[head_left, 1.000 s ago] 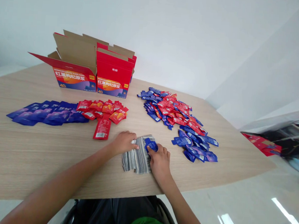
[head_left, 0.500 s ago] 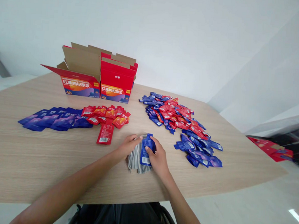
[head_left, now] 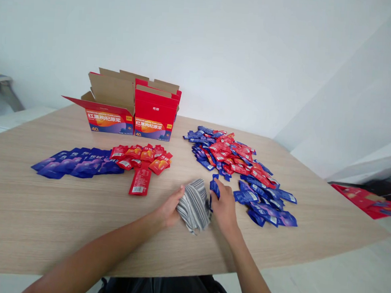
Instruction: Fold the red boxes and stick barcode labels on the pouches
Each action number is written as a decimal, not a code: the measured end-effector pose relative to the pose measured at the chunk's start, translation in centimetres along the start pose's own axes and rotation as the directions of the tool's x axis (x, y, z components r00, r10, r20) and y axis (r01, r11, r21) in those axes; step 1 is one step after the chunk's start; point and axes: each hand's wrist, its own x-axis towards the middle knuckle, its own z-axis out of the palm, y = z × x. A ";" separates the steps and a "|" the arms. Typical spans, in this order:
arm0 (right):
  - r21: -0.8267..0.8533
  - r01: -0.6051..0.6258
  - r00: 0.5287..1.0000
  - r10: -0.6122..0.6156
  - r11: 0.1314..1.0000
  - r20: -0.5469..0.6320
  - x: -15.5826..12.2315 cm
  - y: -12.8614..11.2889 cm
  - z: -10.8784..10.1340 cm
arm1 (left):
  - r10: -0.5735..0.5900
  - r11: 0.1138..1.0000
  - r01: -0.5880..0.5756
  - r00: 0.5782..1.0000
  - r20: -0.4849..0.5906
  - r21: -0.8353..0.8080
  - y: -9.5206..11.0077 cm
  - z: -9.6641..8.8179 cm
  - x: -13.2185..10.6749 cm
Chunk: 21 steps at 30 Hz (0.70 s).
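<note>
My left hand [head_left: 171, 207] is closed on a grey striped cloth [head_left: 194, 205], which hangs in folds just above or on the table; I cannot tell which. Beside it on the right, my right hand [head_left: 224, 207] grips a blue pouch [head_left: 215, 188] by its side, the pouch turned nearly edge-on. To the right lies a small heap of blue pouches [head_left: 268, 205]. Left of the cloth, a red pouch [head_left: 140, 181] lies flat with its barcode side up, below a group of red pouches [head_left: 141, 155].
Two red cartons [head_left: 156, 112] with raised flaps stand at the back left of the wooden table [head_left: 76, 227]. A row of overlapping blue pouches [head_left: 77, 162] lies at the left. Behind my right hand spreads a mixed pile of red and blue pouches [head_left: 228, 151].
My right hand has moved the blue pouch off the cloth to the right and turned it. My left hand now holds the cloth bunched at its left side. The view has shifted slightly.
</note>
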 end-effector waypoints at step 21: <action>-0.122 0.191 0.979 -0.179 0.974 0.098 -4.3 -2.1 2.8 | -0.112 0.982 0.089 0.985 -0.131 -0.169 -1.1 -0.3 0.1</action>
